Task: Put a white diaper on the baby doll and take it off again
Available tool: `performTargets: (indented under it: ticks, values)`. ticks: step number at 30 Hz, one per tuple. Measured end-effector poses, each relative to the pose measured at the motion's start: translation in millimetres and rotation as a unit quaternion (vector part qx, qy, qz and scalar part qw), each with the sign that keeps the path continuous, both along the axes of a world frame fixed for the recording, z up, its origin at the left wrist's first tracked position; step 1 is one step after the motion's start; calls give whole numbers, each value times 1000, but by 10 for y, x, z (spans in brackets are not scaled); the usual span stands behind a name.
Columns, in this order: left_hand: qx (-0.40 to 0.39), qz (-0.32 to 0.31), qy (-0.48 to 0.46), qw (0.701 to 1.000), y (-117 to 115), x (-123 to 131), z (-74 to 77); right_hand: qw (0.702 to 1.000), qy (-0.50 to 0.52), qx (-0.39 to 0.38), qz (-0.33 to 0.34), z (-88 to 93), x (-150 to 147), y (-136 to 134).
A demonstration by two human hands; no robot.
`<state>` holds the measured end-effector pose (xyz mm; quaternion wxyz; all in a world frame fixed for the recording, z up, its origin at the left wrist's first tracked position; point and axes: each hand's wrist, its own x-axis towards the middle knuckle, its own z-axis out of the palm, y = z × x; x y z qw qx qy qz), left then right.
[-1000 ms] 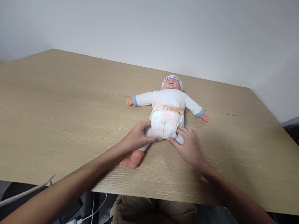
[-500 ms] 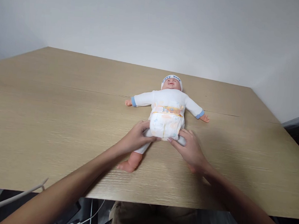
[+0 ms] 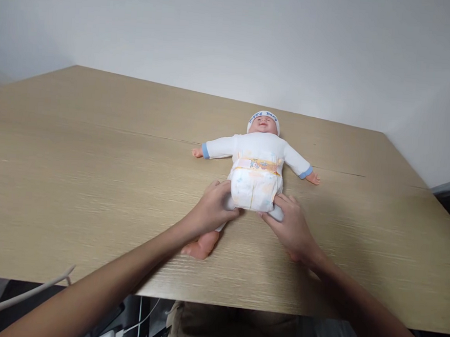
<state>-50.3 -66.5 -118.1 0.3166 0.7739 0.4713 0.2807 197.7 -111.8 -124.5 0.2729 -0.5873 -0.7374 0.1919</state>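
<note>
A baby doll in a white top with blue cuffs and a white cap lies on its back on a light wooden table, arms spread. It wears a white diaper with an orange printed waistband. My left hand wraps around the doll's thigh at the diaper's lower left edge. My right hand grips the other leg at the diaper's lower right edge and hides most of it. One bare foot shows below my left hand.
A white wall rises behind the table. A white cable runs below the table's near edge at the left. My lap in khaki trousers shows under the edge. Dark furniture stands at the far right.
My fingers have slid from the diaper's bottom edge outward onto the doll's legs, both hands closing around them. The view shifted slightly; the doll stays in place.
</note>
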Motion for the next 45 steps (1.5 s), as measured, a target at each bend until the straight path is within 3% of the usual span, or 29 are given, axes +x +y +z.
performTargets:
  ticks: [14,32,45]
  values:
    - [-57,-89,-100,989,126,-83,88,1000,3,-8,0,62,-17,-4]
    - [-73,-115,-105,985,153,-143,123,1000,9,4,5,23,11,-2]
    - [-106,-98,-128,981,146,-138,124,1000,25,-11,9,64,13,-10]
